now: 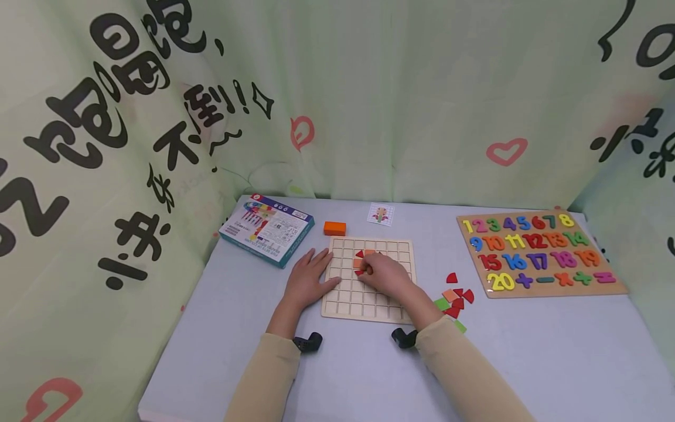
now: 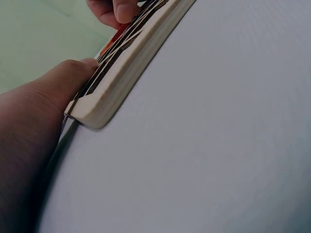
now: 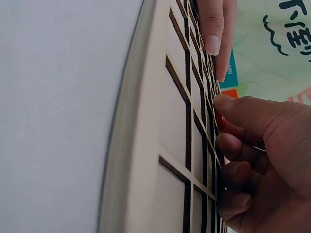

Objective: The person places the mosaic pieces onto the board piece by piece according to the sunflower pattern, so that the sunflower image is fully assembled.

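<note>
red piece [image 1: 359, 272] at right grip [image 1: 387, 275]

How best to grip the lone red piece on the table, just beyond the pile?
Pinch two opposite edges of the red piece, coming from above, probably with the right hand, the nearer one. It lies flat, so only the rim offers a hold, and apart from the pile, so its edges look free.
</note>
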`<state>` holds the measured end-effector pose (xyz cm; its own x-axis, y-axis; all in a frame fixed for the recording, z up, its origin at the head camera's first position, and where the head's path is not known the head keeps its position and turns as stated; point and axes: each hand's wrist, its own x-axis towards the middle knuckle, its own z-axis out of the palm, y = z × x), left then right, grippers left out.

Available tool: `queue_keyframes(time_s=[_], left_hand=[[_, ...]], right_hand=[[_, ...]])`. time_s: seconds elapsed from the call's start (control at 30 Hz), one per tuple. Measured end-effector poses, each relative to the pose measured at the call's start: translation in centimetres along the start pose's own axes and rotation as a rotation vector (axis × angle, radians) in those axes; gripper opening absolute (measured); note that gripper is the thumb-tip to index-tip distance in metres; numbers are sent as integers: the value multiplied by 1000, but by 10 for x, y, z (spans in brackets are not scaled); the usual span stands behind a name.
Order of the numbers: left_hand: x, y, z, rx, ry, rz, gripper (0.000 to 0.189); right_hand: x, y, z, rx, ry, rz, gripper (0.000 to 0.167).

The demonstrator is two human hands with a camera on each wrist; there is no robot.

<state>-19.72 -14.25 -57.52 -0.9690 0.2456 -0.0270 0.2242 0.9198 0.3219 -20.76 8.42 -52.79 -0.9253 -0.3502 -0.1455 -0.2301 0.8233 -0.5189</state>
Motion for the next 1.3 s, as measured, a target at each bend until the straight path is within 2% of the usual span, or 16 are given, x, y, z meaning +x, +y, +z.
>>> queue_keyframes(time_s=[0.43,0.7,0.93,1.13,1.3], left_hand=[[-1,1,0,-9,6,1,77],[0,0,1,-10,0,-7,78],[1,1,2,4,5,-1,79],[1,0,4,13,13,-2,79],[0,-1,5,9,16,2,79]], right_hand=[[1,0,4,-40,25,-3,15],[0,0,0,1,15,17,16],[-6,11,-15,6,43,-6,12],[-13,30,-36,43,34,52,18],[-28,44,-60,59,12,68,22]])
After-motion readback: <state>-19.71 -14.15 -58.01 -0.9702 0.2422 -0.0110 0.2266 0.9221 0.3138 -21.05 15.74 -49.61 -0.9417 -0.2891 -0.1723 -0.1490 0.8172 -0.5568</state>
